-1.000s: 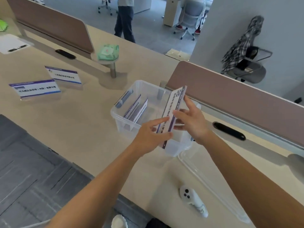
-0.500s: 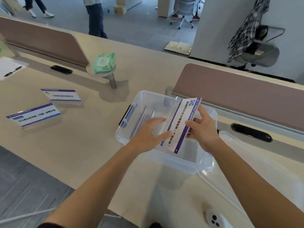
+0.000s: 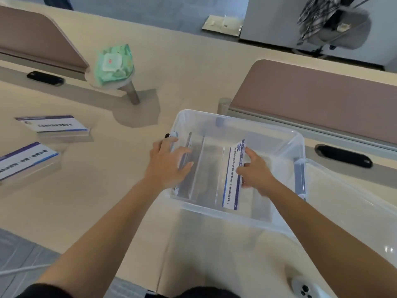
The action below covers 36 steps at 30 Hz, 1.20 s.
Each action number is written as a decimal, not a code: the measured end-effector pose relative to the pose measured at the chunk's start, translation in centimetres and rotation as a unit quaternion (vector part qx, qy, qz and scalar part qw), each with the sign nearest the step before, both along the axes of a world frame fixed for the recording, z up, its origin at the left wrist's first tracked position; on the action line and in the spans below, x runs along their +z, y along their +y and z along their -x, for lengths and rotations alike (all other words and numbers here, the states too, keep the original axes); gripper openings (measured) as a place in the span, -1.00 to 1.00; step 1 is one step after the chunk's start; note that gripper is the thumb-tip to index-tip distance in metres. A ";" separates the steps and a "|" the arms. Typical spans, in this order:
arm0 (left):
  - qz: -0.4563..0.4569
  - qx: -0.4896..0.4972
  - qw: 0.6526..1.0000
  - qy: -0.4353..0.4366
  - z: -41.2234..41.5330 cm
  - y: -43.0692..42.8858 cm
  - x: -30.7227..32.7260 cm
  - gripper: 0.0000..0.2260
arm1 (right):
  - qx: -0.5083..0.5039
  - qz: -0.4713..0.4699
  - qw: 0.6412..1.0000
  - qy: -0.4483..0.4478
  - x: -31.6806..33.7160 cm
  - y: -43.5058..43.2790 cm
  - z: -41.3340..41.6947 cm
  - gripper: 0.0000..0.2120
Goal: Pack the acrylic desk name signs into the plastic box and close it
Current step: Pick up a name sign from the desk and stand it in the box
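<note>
Box (image 3: 225, 216), clear and uncovered, sits on the desk (image 3: 107, 179) toward its far edge, with upright signs (image 3: 189, 151) on edge along its left wall and a printed sign (image 3: 232, 181) leaning near its middle. Right hand (image 3: 255, 173) reaches inside and pinches the printed sign's top edge between thumb and fingers, while left hand (image 3: 165, 166) lies with straight, spread fingers on the upright signs, gripping nothing. Lid (image 3: 343, 201) lies just beside the box's right wall, and two loose signs (image 3: 53, 124) stand well apart from it by the desk's left edge.
</note>
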<state>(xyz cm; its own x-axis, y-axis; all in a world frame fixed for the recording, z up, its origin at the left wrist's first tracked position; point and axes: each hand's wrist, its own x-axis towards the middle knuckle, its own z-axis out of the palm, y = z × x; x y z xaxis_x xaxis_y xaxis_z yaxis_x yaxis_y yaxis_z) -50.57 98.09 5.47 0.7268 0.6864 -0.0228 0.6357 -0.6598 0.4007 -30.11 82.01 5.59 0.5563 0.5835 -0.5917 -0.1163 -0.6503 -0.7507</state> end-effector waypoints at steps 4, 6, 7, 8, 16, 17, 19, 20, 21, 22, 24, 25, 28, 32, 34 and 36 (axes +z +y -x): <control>0.013 -0.023 0.999 0.033 0.7 1.7 -1.2 -0.54 | 0.003 0.052 0.998 -0.018 -2.0 1.2 0.8 -0.26; 0.020 -0.021 0.999 0.030 0.9 1.9 -1.7 -0.49 | 0.008 0.073 0.997 -0.037 -2.8 2.2 1.1 -0.27; 0.025 -0.011 0.999 0.021 0.8 1.8 -1.9 -0.49 | 0.012 0.081 0.996 -0.046 -3.1 2.7 1.2 -0.28; 0.031 -0.003 0.999 0.016 0.8 1.7 -1.9 -0.49 | 0.016 0.085 0.995 -0.053 -3.4 3.2 1.4 -0.28; 0.092 0.053 0.994 -0.027 0.7 1.8 -2.0 -0.51 | 0.076 0.040 0.985 -0.148 -4.3 3.3 2.2 -0.26; 0.103 0.059 0.992 -0.042 0.7 1.8 -2.0 -0.53 | 0.080 0.027 0.986 -0.144 -4.4 2.8 2.0 -0.27; 0.120 0.065 0.988 -0.069 0.7 1.9 -2.0 -0.56 | 0.076 0.001 0.993 -0.094 -4.8 1.7 1.7 -0.30; 0.128 0.068 0.986 -0.077 0.8 2.0 -2.1 -0.57 | 0.079 -0.008 0.995 -0.065 -5.0 1.3 1.8 -0.31; 0.134 0.070 0.985 -0.082 0.8 2.0 -2.1 -0.58 | 0.086 -0.011 0.995 -0.046 -5.1 1.1 1.9 -0.32; 0.138 0.072 0.984 -0.085 0.8 2.0 -2.1 -0.58 | 0.093 -0.014 0.995 -0.040 -5.2 1.1 1.9 -0.32; 0.139 0.076 0.983 -0.088 0.7 2.0 -2.1 -0.60 | 0.104 -0.021 0.993 -0.044 -5.2 1.4 1.9 -0.33; 0.140 0.079 0.983 -0.089 0.7 2.0 -2.1 -0.60 | 0.108 -0.023 0.993 -0.045 -5.2 1.7 1.9 -0.34; 0.139 0.080 0.983 -0.091 0.7 1.9 -2.0 -0.61 | 0.114 -0.032 0.993 -0.031 -5.3 2.2 2.4 -0.33; 0.137 0.082 0.982 -0.099 0.7 1.9 -2.0 -0.60 | 0.110 -0.041 0.993 -0.019 -5.5 2.8 3.2 -0.30; 0.136 0.083 0.982 -0.099 0.7 1.9 -2.0 -0.60 | 0.113 -0.043 0.993 -0.020 -5.4 3.0 3.4 -0.30; 0.131 0.078 0.984 -0.092 0.8 1.9 -2.1 -0.59 | 0.109 -0.044 0.993 -0.022 -5.4 3.2 3.4 -0.30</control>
